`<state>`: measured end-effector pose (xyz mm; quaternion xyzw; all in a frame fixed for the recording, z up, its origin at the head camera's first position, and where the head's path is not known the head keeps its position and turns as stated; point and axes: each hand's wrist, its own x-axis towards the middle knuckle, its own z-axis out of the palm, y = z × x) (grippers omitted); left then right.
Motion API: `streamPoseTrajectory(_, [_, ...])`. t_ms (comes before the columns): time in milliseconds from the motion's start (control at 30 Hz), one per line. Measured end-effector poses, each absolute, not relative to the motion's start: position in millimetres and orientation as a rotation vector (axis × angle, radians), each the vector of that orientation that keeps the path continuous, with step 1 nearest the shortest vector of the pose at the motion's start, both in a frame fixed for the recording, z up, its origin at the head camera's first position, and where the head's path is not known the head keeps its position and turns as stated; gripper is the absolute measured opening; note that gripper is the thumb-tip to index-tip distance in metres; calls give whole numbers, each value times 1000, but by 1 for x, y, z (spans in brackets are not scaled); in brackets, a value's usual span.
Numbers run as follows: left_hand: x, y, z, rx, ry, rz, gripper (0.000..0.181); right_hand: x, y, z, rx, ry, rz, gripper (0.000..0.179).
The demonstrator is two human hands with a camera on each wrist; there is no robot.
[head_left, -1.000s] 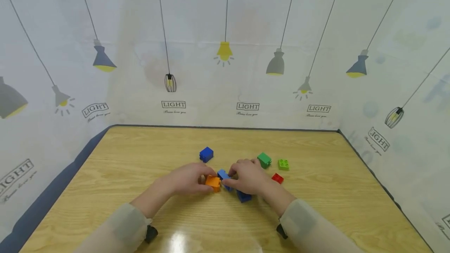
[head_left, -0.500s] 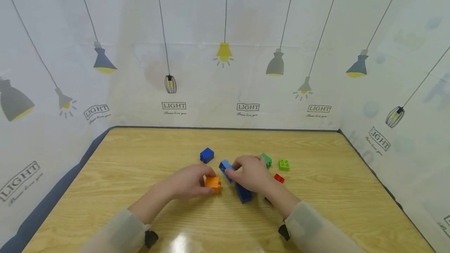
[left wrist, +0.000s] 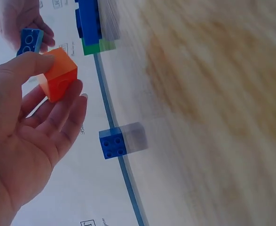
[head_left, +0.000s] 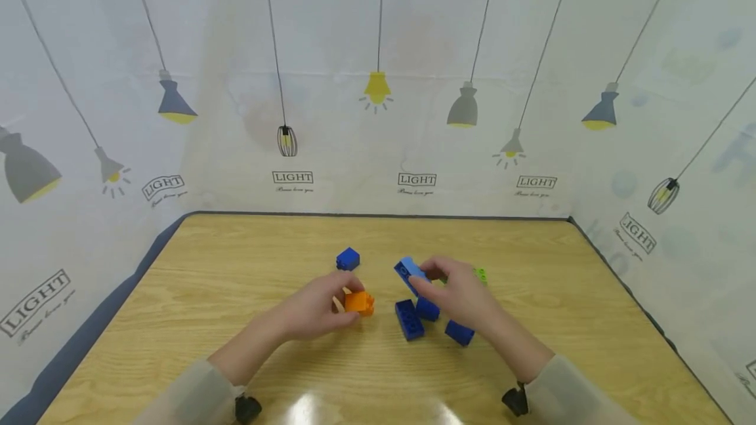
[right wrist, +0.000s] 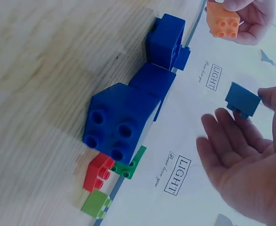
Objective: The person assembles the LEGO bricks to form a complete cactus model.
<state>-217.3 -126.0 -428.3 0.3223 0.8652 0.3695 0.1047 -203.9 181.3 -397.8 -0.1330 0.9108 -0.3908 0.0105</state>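
- Gripping, left hand [head_left: 319,307]: one orange block [head_left: 357,303] is pinched between the thumb and bent fingers, which are parted about as wide as the block; its studs are turned toward the right.
- Right hand [head_left: 463,290]: one light blue block [head_left: 412,271] is pinched between thumb and fingers, the gap filled by the block; other fingers are seen loosely bent in the right wrist view. The block is tilted, its hollow underside turned toward the left hand.
- Held pair: both are raised above the wooden table [head_left: 248,254], apart from each other.
- Long dark blue block [head_left: 409,320]: laid on the table between the hands.
- Short blue block [head_left: 428,308]: laid just beside the long one, below the light blue block.
- Near blue block [head_left: 459,332]: laid beside the right wrist.
- Far blue block [head_left: 348,259]: set beyond the left hand, well apart from the others.
- Light green block [head_left: 481,274]: partly hidden by the right hand.
- Red block [right wrist: 99,174] and green block [right wrist: 130,165]: shown close together in the right wrist view.
- Wall covering [head_left: 331,31]: printed with hanging lamps and "LIGHT".
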Motion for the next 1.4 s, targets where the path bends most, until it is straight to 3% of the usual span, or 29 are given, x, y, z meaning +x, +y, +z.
streamPoseTrajectory(200, [-209, -117, -422, 1007, 2547, 1222, 29, -192, 193, -391, -417, 2821, -1267, 31])
streamPoseTrajectory(467, [-203, -107, -415, 1093, 2561, 1303, 44, -182, 202, -391, -522, 2762, -1335, 29])
streamPoseTrajectory(600, [-200, -104, -416, 1102, 2573, 1303, 44, -179, 204, -392, -529, 2740, -1365, 30])
streamPoseTrajectory(867, [-196, -99, -414, 1016, 2505, 1397, 37, -174, 205, -388, -536, 2703, -1407, 33])
streamPoseTrajectory(1400, [-183, -92, -405, 764, 2225, 1650, 34, -169, 194, -384, -778, 2756, -1486, 21])
